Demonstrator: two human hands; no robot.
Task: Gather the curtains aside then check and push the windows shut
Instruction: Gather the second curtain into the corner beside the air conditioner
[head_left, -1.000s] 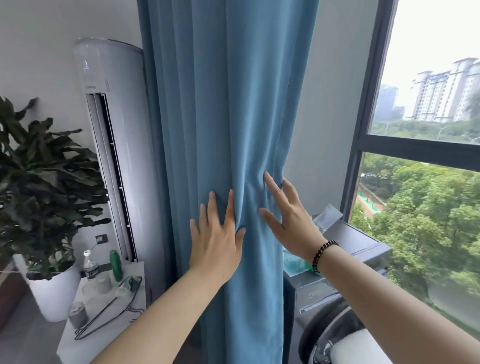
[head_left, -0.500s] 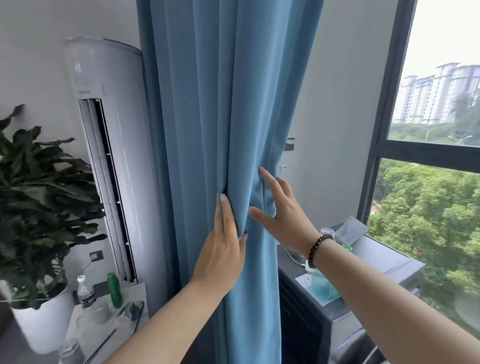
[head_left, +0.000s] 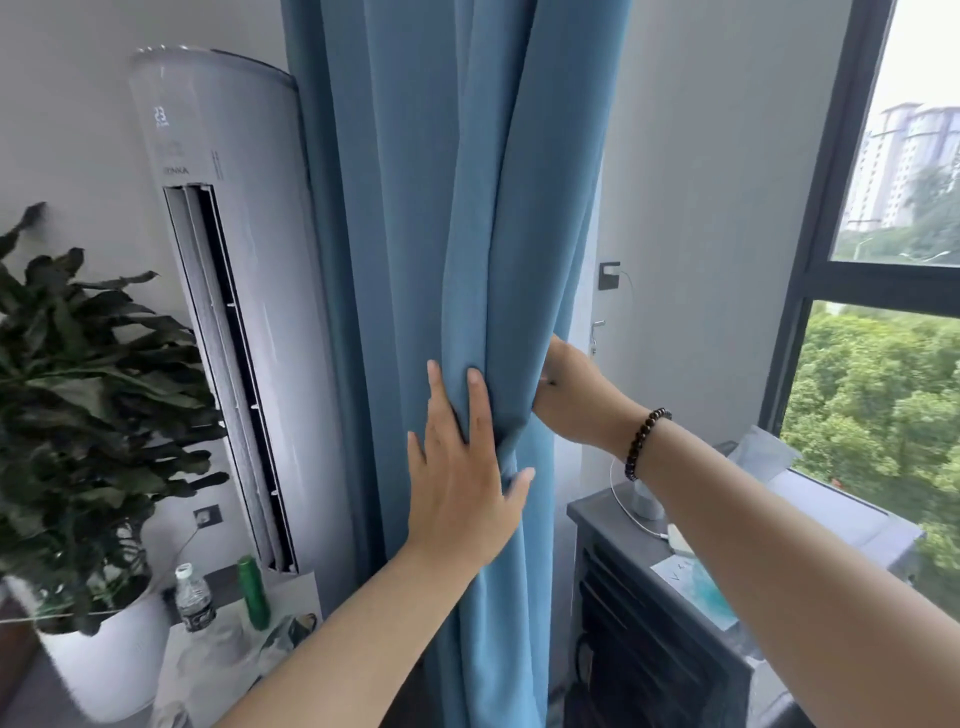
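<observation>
The blue curtain (head_left: 415, 218) hung straight down, long axis vertical, running from the top edge of the view to the bottom, bunched into thick folds right between the tall white air conditioner (head_left: 234, 291) and the grey wall (head_left: 696, 208). It was pinched in at about mid-height, so the folds narrowed there and flared again below.

The left hand (head_left: 462, 467) was pressed flat on the front of the bundle, fingers (head_left: 437, 395) spread and pointing up, thumb hooked around the right side of the pinch. So it was wide, palm on the fabric, not really a fist. The right hand (head_left: 569, 395) reached in from the right with a dark beaded bracelet (head_left: 641, 441) on the wrist, and its fingers went behind the curtain's edge, so I couldn't tell how far they were curled. It was wrapped on the fabric from the back side.

The window (head_left: 893, 338) sat off to the right, dark frame, trees and apartment blocks outside. A grey cabinet (head_left: 649, 597) stood below the right arm. On the left was a leafy potted plant (head_left: 83, 395), with a water bottle (head_left: 193, 597) and a green bottle (head_left: 253, 590) just beside it.
</observation>
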